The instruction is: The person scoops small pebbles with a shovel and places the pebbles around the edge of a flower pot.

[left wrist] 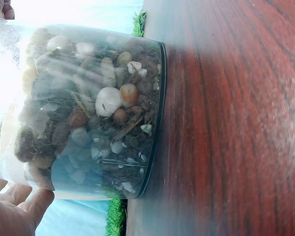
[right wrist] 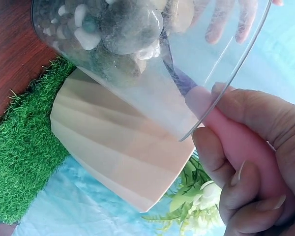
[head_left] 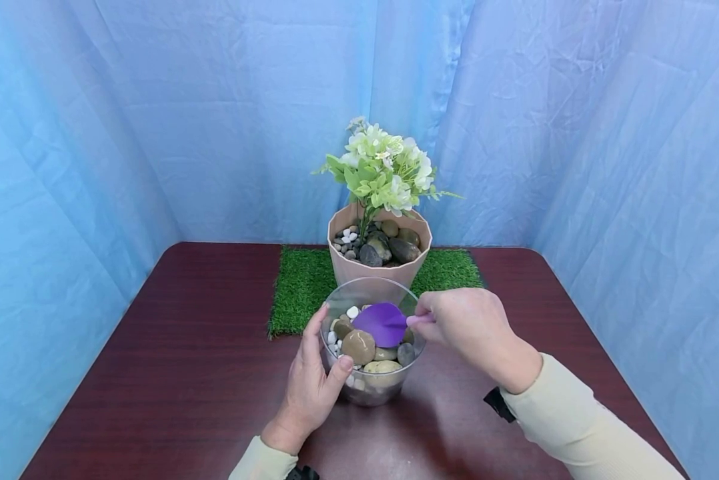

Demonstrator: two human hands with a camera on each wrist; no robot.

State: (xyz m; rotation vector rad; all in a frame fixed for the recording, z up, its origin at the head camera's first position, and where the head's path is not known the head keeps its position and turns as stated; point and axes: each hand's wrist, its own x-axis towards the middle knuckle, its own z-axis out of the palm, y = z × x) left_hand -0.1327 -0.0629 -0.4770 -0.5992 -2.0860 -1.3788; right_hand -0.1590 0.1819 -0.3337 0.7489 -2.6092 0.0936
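Note:
A clear round tub point(head_left: 373, 399) stands on the table, holding stones, white pebbles and, lower down, finer dark material. My left hand point(head_left: 307, 390) grips its left side, the thumb at the near rim and the fingers along the outer wall. In my right hand point(head_left: 470, 327) is a small garden trowel with a purple blade point(head_left: 377, 323), its pink handle point(right wrist: 248, 150) wrapped by the fingers. The blade reaches inside the tub and lies over the stones. A large tan stone point(head_left: 358, 347) sits just in front of the blade.
Behind the tub, a beige flowerpot point(head_left: 389, 275) holds stones point(head_left: 404, 251) and a plant with white flowers point(head_left: 386, 160). Green artificial turf point(head_left: 299, 293) lies beneath the pot on the dark red wooden table point(head_left: 173, 373). Blue curtains point(head_left: 257, 127) surround the table's back and sides.

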